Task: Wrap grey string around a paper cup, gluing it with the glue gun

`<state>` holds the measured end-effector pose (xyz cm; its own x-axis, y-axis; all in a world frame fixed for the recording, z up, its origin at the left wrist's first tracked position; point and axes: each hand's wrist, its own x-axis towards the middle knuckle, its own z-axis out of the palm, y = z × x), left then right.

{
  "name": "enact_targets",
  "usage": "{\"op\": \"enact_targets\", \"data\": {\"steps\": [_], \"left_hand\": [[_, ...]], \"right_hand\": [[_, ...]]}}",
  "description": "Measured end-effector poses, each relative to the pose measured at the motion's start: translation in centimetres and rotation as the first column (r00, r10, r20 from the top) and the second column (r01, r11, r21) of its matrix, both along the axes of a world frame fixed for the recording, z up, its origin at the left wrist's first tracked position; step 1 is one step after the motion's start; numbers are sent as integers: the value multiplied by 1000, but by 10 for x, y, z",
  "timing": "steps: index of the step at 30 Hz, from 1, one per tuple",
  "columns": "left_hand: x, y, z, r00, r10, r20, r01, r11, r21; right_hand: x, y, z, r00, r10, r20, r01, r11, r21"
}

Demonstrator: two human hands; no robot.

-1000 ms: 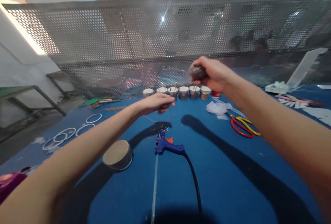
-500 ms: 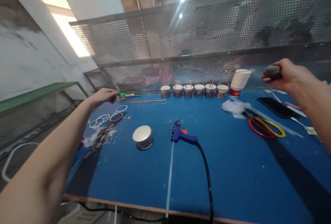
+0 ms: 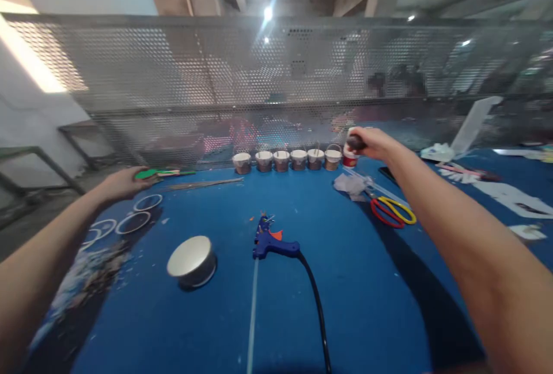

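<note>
At the back left, my left hand (image 3: pixel 126 183) is closed beside a green object (image 3: pixel 147 174); what its fingers hold, if anything, is hidden. My right hand (image 3: pixel 372 142) grips a small dark object (image 3: pixel 356 142) in front of the stacked paper cups (image 3: pixel 349 158). Several small brown-and-white buckets with handles (image 3: pixel 298 160) stand in a row along the back. A blue glue gun (image 3: pixel 272 243) with a clear glue stick and black cord lies mid-table. Left of it sits a white paper bowl (image 3: pixel 192 259).
Red-and-yellow scissors (image 3: pixel 394 211) and crumpled white material (image 3: pixel 351 185) lie at right, by a dark phone (image 3: pixel 387 174). White rings (image 3: pixel 133 222) and brown scraps (image 3: pixel 101 267) lie at left. A perforated metal screen (image 3: pixel 268 74) stands behind the blue table (image 3: pixel 345 293).
The camera view has turned to the right. My right hand, with the dark object, has moved from right of the paper cups to in front of them. My left hand stays near the green object.
</note>
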<state>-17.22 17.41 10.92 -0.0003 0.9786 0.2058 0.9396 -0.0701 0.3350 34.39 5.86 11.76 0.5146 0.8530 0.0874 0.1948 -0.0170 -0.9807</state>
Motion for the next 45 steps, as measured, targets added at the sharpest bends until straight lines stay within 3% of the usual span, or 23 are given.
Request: {"op": "enact_targets", "data": {"steps": [2,5,7,10,13,15,17,21,29,33,37,41,43,45], "left_hand": [[36,-1,11,995,-91,32,94,991,-96],[97,-18,27,945,-260,200,275,960,-53],[137,-34,33,865,-411,289,427,904,7],[190,-57,32,607,-618,500,650,748,137],[233,-75,29,359,-660,660,703,656,275],[251,-83,27,234,-634,737,722,621,304],[261,-87,27,219,-553,804,747,625,226],[257,-77,23,248,-427,870,699,700,145],[237,-39,6,311,-330,891,577,811,99],[223,-30,3,331,-285,899,540,839,67],[208,-24,4,325,-246,913,491,869,60],[202,-21,4,319,-224,921,463,885,55],[203,-21,2,338,-214,917,467,883,34],[205,-22,-1,367,-204,908,480,877,3]], "right_hand": [[-18,5,13,999,36,-19,-36,999,5],[-47,6,41,991,131,-19,-130,990,47],[-68,2,60,964,267,-7,-265,959,102],[-101,-6,85,918,395,27,-395,906,155],[-131,-14,104,881,472,43,-471,862,187],[-146,-17,113,867,496,49,-494,841,220],[-153,-19,121,866,496,57,-493,832,256],[-146,-25,134,897,438,57,-433,844,317],[-76,-40,145,971,200,-133,-115,874,472],[-32,-50,135,977,52,-209,58,869,491],[-2,-51,103,987,-101,-127,144,906,399],[0,-37,43,986,-98,132,75,983,168],[-10,-29,7,962,-7,273,9,1000,-7],[-23,-23,-28,910,124,396,-50,980,-192]]}}
